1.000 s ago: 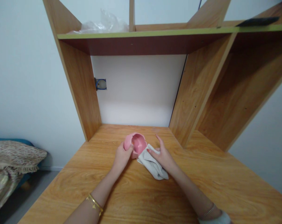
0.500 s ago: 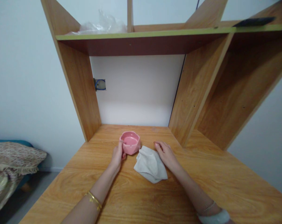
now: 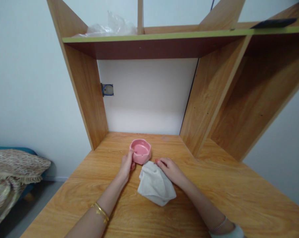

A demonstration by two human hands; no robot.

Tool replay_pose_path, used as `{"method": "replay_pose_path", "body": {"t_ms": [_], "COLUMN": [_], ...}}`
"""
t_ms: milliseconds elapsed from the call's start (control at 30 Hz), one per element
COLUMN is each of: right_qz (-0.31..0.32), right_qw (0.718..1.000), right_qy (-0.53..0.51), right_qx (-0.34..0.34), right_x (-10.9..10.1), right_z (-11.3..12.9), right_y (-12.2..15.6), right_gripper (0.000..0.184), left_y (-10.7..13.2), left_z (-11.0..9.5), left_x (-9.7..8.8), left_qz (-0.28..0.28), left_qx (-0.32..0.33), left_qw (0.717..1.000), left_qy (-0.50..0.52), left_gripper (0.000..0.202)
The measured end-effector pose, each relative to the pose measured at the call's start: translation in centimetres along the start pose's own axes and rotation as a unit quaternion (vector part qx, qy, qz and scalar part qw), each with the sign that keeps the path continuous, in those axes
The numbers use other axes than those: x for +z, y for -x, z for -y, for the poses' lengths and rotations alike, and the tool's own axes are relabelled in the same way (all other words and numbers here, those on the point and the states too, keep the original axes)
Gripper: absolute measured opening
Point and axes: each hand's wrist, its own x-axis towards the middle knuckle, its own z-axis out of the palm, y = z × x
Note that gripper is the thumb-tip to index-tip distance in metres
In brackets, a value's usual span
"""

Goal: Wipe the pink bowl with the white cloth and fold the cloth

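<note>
Holding pink dish (image 3: pixel 143 159), cloth (image 3: pixel 156 185) beside, shelf (image 3: pixel 149 37) above

No lettering, labels, brands, numbers or signs readable (on any surface shown).

The left forearm (image 3: pixel 108 200) and right forearm (image 3: pixel 199 200) reached forward from the lower edge, slanting toward each other. The left hand (image 3: pixel 126 165) was closed in a grip, thumb uppermost, fingers curled below. The right hand (image 3: pixel 171 170) faced back-up, its bent fingers pointing inward.
</note>
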Motion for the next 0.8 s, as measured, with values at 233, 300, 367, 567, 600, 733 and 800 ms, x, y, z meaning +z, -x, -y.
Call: {"method": "replay_pose_path", "body": {"t_ms": [233,300,367,567,600,733,800], "right_qz": [-0.087,-0.099,-0.098,-0.070,-0.077,-0.136,-0.156], "right_qw": [0.994,0.991,0.989,0.977,0.977,0.983,0.982], "right_qy": [-0.064,-0.081,-0.101,-0.197,-0.196,-0.110,-0.073], "right_qx": [0.032,0.038,0.037,0.034,0.033,0.058,0.077], "right_x": [-0.2,-0.3,-0.3,0.1,0.0,-0.7,-1.2], "right_z": [-0.3,-0.4,-0.3,0.5,0.6,0.6,0.2], "right_y": [-0.3,-0.4,-0.4,-0.1,-0.1,-0.1,-0.2], "right_gripper": [0.033,0.040,0.042,0.041,0.040,0.041,0.042], "left_y": [0.8,1.0,1.2,2.2,2.5,3.0,2.8], "left_z": [-1.0,-1.1,-1.1,-1.0,-1.0,-1.0,-0.9], "left_x": [0.9,1.3,1.7,2.8,2.9,3.0,2.8], "left_qz": [0.011,0.017,0.025,0.072,0.081,0.172,0.229], "left_qx": [0.027,0.036,0.047,0.073,0.071,0.080,0.104], "left_qw": [1.000,0.999,0.999,0.995,0.994,0.982,0.968], "left_qy": [-0.005,-0.005,-0.004,-0.001,-0.003,-0.005,-0.024], "left_gripper": [0.040,0.039,0.040,0.050,0.050,0.051,0.047]}}
